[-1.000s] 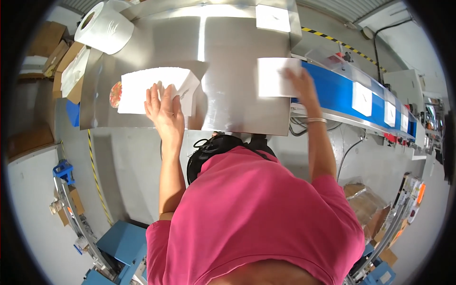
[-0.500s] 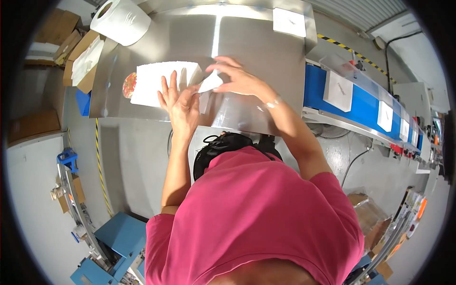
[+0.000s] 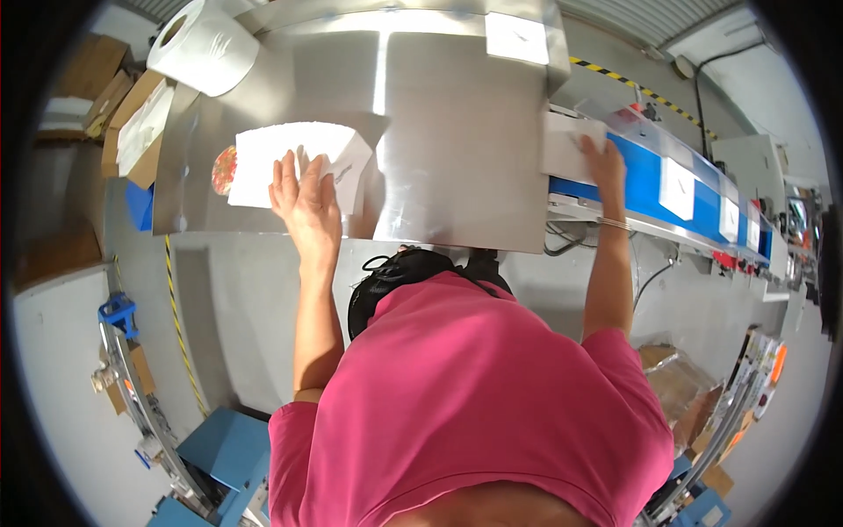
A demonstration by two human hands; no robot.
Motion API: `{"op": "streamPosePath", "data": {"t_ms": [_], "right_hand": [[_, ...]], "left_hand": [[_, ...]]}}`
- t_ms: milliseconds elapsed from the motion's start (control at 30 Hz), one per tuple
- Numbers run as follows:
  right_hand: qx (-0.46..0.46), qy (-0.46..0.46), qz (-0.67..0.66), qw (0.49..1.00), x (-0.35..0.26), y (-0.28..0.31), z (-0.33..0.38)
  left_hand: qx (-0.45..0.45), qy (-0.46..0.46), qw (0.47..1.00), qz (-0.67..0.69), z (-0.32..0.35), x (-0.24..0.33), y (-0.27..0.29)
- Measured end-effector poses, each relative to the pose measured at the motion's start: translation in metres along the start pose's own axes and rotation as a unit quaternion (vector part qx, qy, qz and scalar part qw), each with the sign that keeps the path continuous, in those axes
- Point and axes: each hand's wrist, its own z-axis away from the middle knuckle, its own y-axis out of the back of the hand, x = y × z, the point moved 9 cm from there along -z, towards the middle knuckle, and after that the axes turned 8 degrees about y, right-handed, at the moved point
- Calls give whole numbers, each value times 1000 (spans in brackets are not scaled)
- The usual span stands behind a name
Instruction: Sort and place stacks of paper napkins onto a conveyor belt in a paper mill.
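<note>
My left hand (image 3: 307,206) lies with fingers spread on the near right part of a stack of white sheets (image 3: 263,154) on the steel table (image 3: 465,132). A colourful round patch (image 3: 225,170), mostly red, shows beside the stack's left edge. Far to the right, my right hand (image 3: 606,167) grips the right side of a flat white sheet (image 3: 566,147). That sheet is over the near end of the blue conveyor belt (image 3: 645,171) and overlaps the table's right edge. The right fingers are slightly blurred.
Several white sheets, one of them a marked square (image 3: 676,189), lie along the belt under a clear cover. Another white sheet (image 3: 516,38) is at the table's far right corner. At the far left stand a large white roll (image 3: 206,53) and an open cardboard box (image 3: 132,132).
My right hand has moved right from the stack to the conveyor with a white sheet. My left hand stays on the stack. The sheets on the belt have shifted along it.
</note>
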Motion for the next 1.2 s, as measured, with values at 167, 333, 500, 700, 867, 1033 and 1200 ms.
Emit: {"op": "streamPosePath", "data": {"t_ms": [167,333,500,700,867,1033,1200], "right_hand": [[49,161,48,985,-112,9,14],[-356,322,-243,843,-313,-115,108],[-326,445,-278,786,-340,-153,115],[-247,63,-402,880,-187,-113,72],[-119,-22,-62,991,-23,-21,9],[37,67,224,972,-105,28,21],[-312,318,-236,863,-297,-109,99]], "left_hand": [[-11,18,999,25,0,3,-3],[-22,-3,999,28,4,5,-1],[-18,3,999,43,0,11,3],[-1,12,999,-39,-2,-21,5],[10,-11,1000,-14,-1,-20,8],[10,7,999,30,0,-15,5],[-11,-6,999,48,-1,-15,6]]}}
